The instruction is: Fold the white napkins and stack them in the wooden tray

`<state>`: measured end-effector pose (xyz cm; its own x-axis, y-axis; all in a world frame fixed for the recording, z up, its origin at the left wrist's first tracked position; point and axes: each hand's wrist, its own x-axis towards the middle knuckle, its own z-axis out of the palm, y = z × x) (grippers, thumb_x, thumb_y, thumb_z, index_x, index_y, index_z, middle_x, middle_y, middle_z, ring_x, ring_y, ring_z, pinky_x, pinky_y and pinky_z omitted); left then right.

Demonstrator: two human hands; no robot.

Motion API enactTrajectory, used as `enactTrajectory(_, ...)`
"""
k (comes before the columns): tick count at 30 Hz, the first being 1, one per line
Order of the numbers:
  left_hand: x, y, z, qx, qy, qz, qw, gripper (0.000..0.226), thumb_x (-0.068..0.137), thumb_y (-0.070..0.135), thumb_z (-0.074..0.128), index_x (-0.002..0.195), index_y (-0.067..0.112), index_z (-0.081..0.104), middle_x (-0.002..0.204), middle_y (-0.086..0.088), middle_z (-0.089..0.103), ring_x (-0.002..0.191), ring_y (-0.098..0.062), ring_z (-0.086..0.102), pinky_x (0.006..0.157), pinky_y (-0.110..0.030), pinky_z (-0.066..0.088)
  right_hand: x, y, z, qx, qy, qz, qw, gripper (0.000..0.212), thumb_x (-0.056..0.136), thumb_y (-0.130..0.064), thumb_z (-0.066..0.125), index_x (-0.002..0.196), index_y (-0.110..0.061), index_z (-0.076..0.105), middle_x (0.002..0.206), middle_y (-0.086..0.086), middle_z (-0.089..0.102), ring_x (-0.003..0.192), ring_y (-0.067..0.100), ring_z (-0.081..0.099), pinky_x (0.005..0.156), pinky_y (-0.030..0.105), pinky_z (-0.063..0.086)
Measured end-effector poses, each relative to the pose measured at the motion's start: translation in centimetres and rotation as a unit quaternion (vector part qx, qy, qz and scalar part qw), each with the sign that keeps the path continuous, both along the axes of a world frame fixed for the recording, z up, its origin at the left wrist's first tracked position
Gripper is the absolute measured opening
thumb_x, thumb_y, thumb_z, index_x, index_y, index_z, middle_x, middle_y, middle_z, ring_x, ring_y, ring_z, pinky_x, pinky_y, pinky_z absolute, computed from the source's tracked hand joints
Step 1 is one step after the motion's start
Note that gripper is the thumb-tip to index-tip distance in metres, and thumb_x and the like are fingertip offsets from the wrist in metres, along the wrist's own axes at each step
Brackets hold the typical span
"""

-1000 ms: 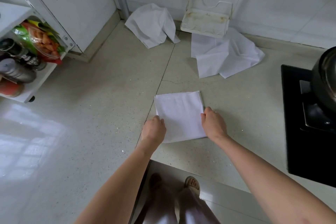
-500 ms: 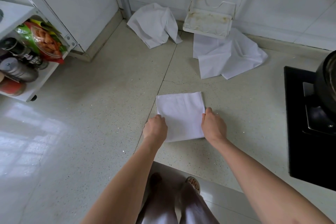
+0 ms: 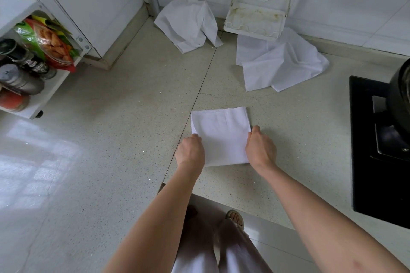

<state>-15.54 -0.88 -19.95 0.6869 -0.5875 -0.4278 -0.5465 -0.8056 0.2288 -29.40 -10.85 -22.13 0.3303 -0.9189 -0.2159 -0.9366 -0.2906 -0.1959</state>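
A folded white napkin (image 3: 221, 135) lies as a neat square on the speckled counter (image 3: 124, 117) in front of me. My left hand (image 3: 190, 153) grips its left edge with curled fingers. My right hand (image 3: 261, 148) grips its right edge the same way. Two unfolded white napkins lie crumpled further back: one (image 3: 188, 22) near the wall corner, another (image 3: 279, 64) spread partly under a white plastic rack. No wooden tray is in view.
The white plastic rack (image 3: 255, 20) leans at the back wall. A black stove (image 3: 377, 139) with a dark pot (image 3: 399, 95) stands at the right. A shelf unit (image 3: 42, 99) with bottles and a snack bag is at the left. The counter's front edge runs just below my hands.
Both hands keep their hold on the folded napkin's side edges. The napkin's near part has shifted slightly; the view has barely moved.
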Motion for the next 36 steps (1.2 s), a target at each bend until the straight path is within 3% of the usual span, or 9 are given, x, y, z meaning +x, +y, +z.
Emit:
enactTrajectory(3, 0.1, -0.2, 0.1, 0.005, 0.0, 0.003, 1.0, 0.028, 0.104, 0.018, 0.033, 0.113, 0.009, 0.058, 0.106, -0.009, 0.065, 0.094, -0.025, 0.063, 0.067, -0.03, 0.047, 0.1, -0.2, 0.2, -0.004, 0.022, 0.013, 1.0, 0.016, 0.101, -0.015, 0.036, 0.11, -0.006, 0.046, 0.096, 0.015, 0.067, 0.083, 0.032, 0.066, 0.056, 0.031, 0.036)
enactTrajectory(7, 0.1, -0.3, 0.3, 0.005, 0.009, 0.01, 1.0, 0.031, 0.105, 0.022, 0.031, 0.111, 0.009, 0.058, 0.106, -0.009, 0.064, 0.096, -0.026, 0.063, 0.068, -0.03, 0.045, 0.1, -0.3, 0.3, -0.176, 0.047, 0.134, 0.974, 0.033, 0.082, -0.01, 0.067, 0.112, -0.007, 0.053, 0.103, 0.013, 0.063, 0.089, 0.03, 0.06, 0.064, 0.035, 0.045)
enactTrajectory(9, 0.1, -0.3, 0.3, 0.0, 0.007, 0.011, 1.0, 0.033, 0.105, 0.023, 0.03, 0.111, 0.009, 0.059, 0.106, -0.01, 0.064, 0.092, -0.026, 0.062, 0.067, -0.03, 0.043, 0.8, -0.8, -0.5, -0.184, -0.013, 0.24, 0.953, 0.043, 0.089, -0.018, 0.054, 0.129, -0.005, 0.051, 0.134, 0.017, 0.052, 0.121, 0.034, 0.051, 0.096, 0.044, 0.044)
enactTrajectory(12, 0.2, -0.3, 0.3, 0.005, 0.003, 0.009, 1.0, 0.031, 0.105, 0.022, 0.03, 0.108, 0.008, 0.058, 0.103, -0.01, 0.064, 0.079, -0.022, 0.052, 0.066, -0.031, 0.042, 1.0, -1.8, -1.4, -0.08, 0.0, 0.288, 0.954, 0.058, 0.1, -0.038, 0.017, 0.151, -0.01, 0.017, 0.159, 0.009, 0.013, 0.147, 0.023, 0.01, 0.12, 0.038, 0.005)
enactTrajectory(14, 0.6, -0.3, 0.2, -0.002, 0.013, 0.02, 1.0, 0.033, 0.104, 0.026, 0.031, 0.107, 0.008, 0.059, 0.102, -0.01, 0.064, 0.078, -0.022, 0.051, 0.065, -0.032, 0.043, 0.1, -2.6, -2.4, -0.031, 0.014, 0.259, 0.965, 0.062, 0.1, -0.045, 0.008, 0.152, -0.015, -0.002, 0.16, 0.003, -0.007, 0.147, 0.017, -0.009, 0.118, 0.034, -0.01)
enactTrajectory(18, 1.0, 0.7, -0.1, -0.032, -0.108, -0.035, 0.993, 0.033, 0.1, 0.036, 0.041, 0.121, 0.011, 0.049, 0.111, -0.007, 0.059, 0.087, -0.021, 0.057, 0.066, -0.031, 0.046, -0.2, -2.4, -3.3, -0.049, 0.014, 0.233, 0.971, 0.069, 0.093, -0.049, -0.003, 0.152, -0.013, -0.005, 0.16, 0.006, -0.008, 0.147, 0.018, -0.008, 0.119, 0.034, -0.008)
enactTrajectory(22, -2.7, 1.0, -2.4, -0.198, -0.17, -0.201, 0.944, 0.043, 0.1, 0.032, 0.037, 0.136, 0.012, 0.047, 0.143, -0.011, 0.045, 0.135, -0.03, 0.039, 0.109, -0.043, 0.036, 0.1, -2.0, -3.6, -0.048, -0.002, 0.201, 0.979, 0.068, 0.095, -0.047, 0.002, 0.153, -0.01, 0.002, 0.16, 0.011, -0.001, 0.148, 0.021, -0.003, 0.119, 0.036, -0.006)
enactTrajectory(25, -4.7, 1.0, -4.8, -0.155, -0.117, -0.256, 0.947, 0.055, 0.101, 0.04, 0.024, 0.148, 0.014, 0.031, 0.157, -0.007, 0.024, 0.146, -0.028, 0.016, 0.119, -0.044, 0.008, 0.2, -2.0, -3.8, -0.065, -0.004, 0.199, 0.978, 0.067, 0.096, -0.045, 0.005, 0.152, -0.01, 0.011, 0.159, 0.012, 0.008, 0.148, 0.023, 0.006, 0.12, 0.038, 0.0)
enactTrajectory(36, 0.3, 4.8, -5.6, -0.057, -0.122, -0.336, 0.932, 0.07, 0.097, 0.056, 0.004, 0.152, 0.013, -0.001, 0.159, -0.003, -0.008, 0.147, -0.022, -0.009, 0.117, -0.033, -0.01, -0.8, -2.2, -2.8, -0.083, 0.068, 0.26, 0.96, 0.068, 0.096, -0.043, 0.002, 0.15, -0.003, 0.0, 0.159, 0.014, -0.002, 0.147, 0.024, -0.005, 0.119, 0.037, -0.007)
